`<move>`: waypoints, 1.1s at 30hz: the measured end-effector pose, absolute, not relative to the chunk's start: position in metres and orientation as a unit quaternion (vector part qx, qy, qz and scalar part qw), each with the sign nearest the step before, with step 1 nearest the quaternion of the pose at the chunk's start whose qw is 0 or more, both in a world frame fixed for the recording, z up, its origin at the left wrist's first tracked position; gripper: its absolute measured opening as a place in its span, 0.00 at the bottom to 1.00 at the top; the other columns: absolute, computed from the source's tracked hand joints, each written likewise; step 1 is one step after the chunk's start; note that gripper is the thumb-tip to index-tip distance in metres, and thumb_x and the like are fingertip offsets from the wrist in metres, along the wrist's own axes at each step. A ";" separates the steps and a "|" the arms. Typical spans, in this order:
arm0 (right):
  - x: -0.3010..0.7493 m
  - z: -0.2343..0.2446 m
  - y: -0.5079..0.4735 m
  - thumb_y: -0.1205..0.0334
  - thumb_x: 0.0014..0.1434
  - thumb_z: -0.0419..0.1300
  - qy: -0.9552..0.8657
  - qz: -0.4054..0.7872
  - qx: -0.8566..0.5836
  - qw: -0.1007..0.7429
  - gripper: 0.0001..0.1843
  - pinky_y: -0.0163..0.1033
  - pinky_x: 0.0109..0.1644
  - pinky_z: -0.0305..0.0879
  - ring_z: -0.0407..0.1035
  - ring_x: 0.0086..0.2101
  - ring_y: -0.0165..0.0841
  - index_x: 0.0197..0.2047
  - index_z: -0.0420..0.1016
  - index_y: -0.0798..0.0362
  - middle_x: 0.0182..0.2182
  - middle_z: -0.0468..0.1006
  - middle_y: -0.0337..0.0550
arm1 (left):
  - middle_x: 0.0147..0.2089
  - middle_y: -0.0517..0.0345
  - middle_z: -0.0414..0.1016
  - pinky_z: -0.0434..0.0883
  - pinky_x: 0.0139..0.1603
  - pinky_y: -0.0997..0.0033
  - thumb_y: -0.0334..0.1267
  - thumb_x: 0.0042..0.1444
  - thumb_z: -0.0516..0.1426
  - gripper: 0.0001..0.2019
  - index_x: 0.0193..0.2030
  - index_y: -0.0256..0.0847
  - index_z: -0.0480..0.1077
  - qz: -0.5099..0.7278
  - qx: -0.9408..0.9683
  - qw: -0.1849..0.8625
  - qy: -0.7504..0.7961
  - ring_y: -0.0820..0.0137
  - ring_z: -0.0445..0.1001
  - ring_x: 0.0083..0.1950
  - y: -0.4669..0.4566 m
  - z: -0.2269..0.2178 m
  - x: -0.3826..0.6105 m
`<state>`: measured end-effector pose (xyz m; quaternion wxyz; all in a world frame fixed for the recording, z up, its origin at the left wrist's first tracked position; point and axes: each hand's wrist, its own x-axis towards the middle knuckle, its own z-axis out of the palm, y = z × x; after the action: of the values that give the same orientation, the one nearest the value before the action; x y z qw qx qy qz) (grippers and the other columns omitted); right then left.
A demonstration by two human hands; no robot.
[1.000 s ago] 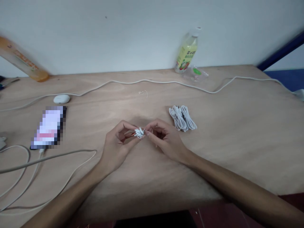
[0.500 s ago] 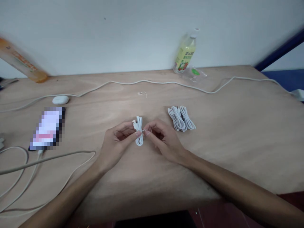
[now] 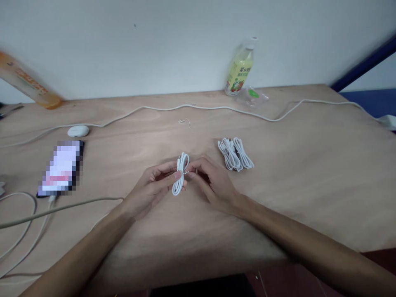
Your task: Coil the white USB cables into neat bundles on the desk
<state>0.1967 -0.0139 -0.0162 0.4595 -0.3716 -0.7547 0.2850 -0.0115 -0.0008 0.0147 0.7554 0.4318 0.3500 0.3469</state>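
Note:
A coiled white USB cable (image 3: 178, 186) stands tilted between my hands, its plug near the upper left of the bundle. My left hand (image 3: 154, 181) is closed on it, with the thumb pressed across the coil's middle. A thin twisted tie (image 3: 186, 172) sticks out from the right side of the coil. My right hand (image 3: 213, 179) pinches the end of that tie between thumb and index finger. To the right of my right hand lie several bundled white cables (image 3: 235, 154), side by side on the wooden table (image 3: 293, 165).
Small tie scraps (image 3: 182, 121) lie behind my hands. A long white cord (image 3: 161, 108) crosses the table's back, near a yellow-labelled bottle (image 3: 239, 74) and a clear plastic wrapper (image 3: 252, 98). At left are an orange bottle (image 3: 29, 82), a white case (image 3: 78, 131) and a plugged-in phone (image 3: 62, 167).
The coil has turned in my left hand, its top now leaning right and its lower end left. My right hand keeps its pinch on the tie.

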 end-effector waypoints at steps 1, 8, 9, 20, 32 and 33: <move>0.197 -0.016 -0.014 0.67 0.76 0.59 -0.756 0.285 -0.372 0.457 0.05 0.39 0.40 0.67 0.69 0.35 0.32 0.47 0.75 0.48 0.39 0.78 0.39 | 0.43 0.56 0.80 0.74 0.45 0.74 0.41 0.63 0.73 0.12 0.52 0.44 0.88 0.345 0.431 0.758 0.347 0.73 0.75 0.40 0.000 0.015 -0.012; 0.197 -0.015 -0.014 0.66 0.75 0.61 -0.745 0.298 -0.378 0.461 0.04 0.37 0.34 0.65 0.66 0.29 0.30 0.47 0.75 0.48 0.36 0.77 0.36 | 0.43 0.55 0.84 0.74 0.46 0.74 0.42 0.63 0.72 0.11 0.52 0.46 0.88 0.357 0.456 0.738 0.347 0.71 0.77 0.42 0.000 0.013 -0.013; 0.197 -0.015 -0.015 0.66 0.74 0.61 -0.747 0.291 -0.380 0.461 0.04 0.37 0.34 0.64 0.65 0.28 0.29 0.47 0.75 0.48 0.36 0.76 0.36 | 0.43 0.55 0.85 0.75 0.48 0.73 0.42 0.63 0.72 0.11 0.52 0.46 0.88 0.359 0.465 0.727 0.354 0.71 0.78 0.42 -0.001 0.012 -0.013; 0.200 -0.019 -0.012 0.68 0.71 0.61 -0.810 0.171 -0.363 0.428 0.06 0.39 0.38 0.68 0.69 0.34 0.33 0.48 0.78 0.49 0.40 0.76 0.41 | 0.40 0.55 0.89 0.78 0.46 0.67 0.43 0.60 0.73 0.13 0.50 0.44 0.87 0.361 0.522 0.644 0.426 0.66 0.83 0.40 -0.004 0.015 -0.012; 0.202 -0.017 -0.011 0.68 0.70 0.61 -0.807 0.222 -0.355 0.417 0.04 0.41 0.39 0.68 0.70 0.35 0.35 0.43 0.75 0.48 0.38 0.75 0.42 | 0.41 0.54 0.89 0.80 0.46 0.65 0.42 0.60 0.72 0.12 0.49 0.42 0.86 0.362 0.566 0.596 0.440 0.62 0.85 0.41 -0.006 0.016 -0.011; 0.202 -0.018 -0.011 0.68 0.70 0.61 -0.808 0.215 -0.355 0.418 0.04 0.41 0.39 0.67 0.70 0.35 0.35 0.43 0.75 0.49 0.38 0.75 0.42 | 0.41 0.54 0.89 0.80 0.46 0.65 0.42 0.60 0.72 0.12 0.49 0.42 0.86 0.363 0.572 0.587 0.444 0.63 0.85 0.41 -0.006 0.016 -0.011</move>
<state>0.2019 -0.0109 -0.0177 0.4179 -0.3551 -0.8082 0.2147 -0.0106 -0.0062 0.0158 0.5867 0.5719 0.4438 0.3629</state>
